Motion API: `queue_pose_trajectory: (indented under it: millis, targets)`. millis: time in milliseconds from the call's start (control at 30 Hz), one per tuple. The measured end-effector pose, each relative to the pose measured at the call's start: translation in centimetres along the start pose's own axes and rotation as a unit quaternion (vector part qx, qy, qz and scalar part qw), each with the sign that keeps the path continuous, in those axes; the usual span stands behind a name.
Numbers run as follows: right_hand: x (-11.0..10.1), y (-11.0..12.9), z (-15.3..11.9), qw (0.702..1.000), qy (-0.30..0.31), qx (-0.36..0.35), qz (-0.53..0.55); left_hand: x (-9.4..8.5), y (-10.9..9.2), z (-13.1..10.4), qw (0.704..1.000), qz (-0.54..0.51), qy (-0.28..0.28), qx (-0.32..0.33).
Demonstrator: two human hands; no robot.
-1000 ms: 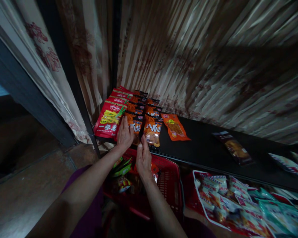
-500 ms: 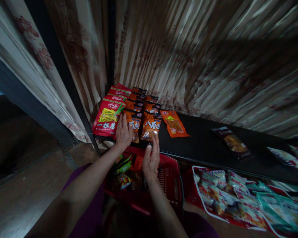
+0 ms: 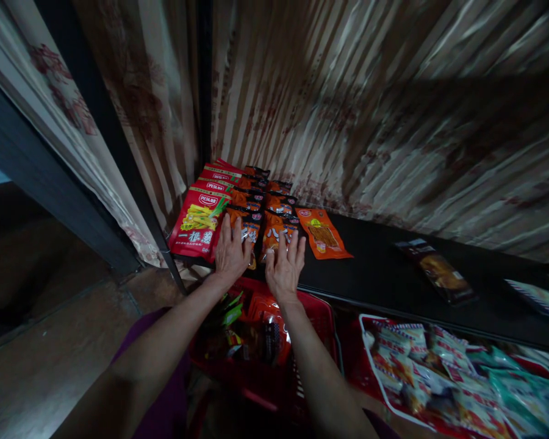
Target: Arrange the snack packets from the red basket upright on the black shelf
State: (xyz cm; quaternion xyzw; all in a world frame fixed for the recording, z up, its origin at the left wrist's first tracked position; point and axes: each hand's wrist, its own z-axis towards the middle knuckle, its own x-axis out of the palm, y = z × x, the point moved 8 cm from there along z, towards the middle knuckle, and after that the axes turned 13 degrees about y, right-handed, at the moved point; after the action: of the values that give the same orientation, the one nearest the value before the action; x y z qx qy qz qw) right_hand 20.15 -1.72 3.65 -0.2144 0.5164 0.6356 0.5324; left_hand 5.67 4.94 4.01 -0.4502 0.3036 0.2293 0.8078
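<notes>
My left hand (image 3: 232,249) rests with its fingers apart on the front orange-and-black snack packet (image 3: 251,224) of the left column. Spread over the front packet of the neighbouring column (image 3: 273,227) is my right hand (image 3: 285,262). Behind both, more such packets lie overlapping in rows. Red snack bags (image 3: 199,218) with yellow sticks printed on them overlap just left of my left hand. A flat orange packet (image 3: 323,233) lies to the right of my right hand. Neither hand is closed round anything.
Below the black shelf (image 3: 370,268), a red basket (image 3: 318,308) holds mixed packets. Another red basket with a white rim (image 3: 374,378) holds several bags at the lower right. A brown packet (image 3: 437,270) lies on the shelf. A dark post (image 3: 119,140) stands left, curtains behind.
My right hand has moved up and turned palm down onto the orange-and-black packet, its fingers spreading. My left hand's fingers have spread a little. The view has shifted slightly.
</notes>
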Motion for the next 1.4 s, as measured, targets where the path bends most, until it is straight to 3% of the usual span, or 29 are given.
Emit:
queue_pose_trajectory:
  millis: [167, 567, 833, 1400]
  targets:
    - [1.5, -0.4, 0.5, 1.0, 0.019, -0.001, -0.022, 0.0, -0.4, 0.3, 1.0, -0.009, -0.017, 0.022]
    - [1.9, -0.1, 0.6, 0.998, 0.002, -0.015, -0.054, 0.1, -0.1, 0.7, 1.0, 0.003, -0.023, 0.01]
    - [2.1, 0.0, 0.7, 0.988, 0.02, 0.01, -0.151, -0.1, -2.7, -0.2, 0.993, 0.093, -0.005, 0.072]
    - [2.2, 0.2, 0.9, 0.986, 0.018, 0.011, -0.163, 0.9, -2.0, 0.2, 0.994, 0.087, 0.002, 0.072]
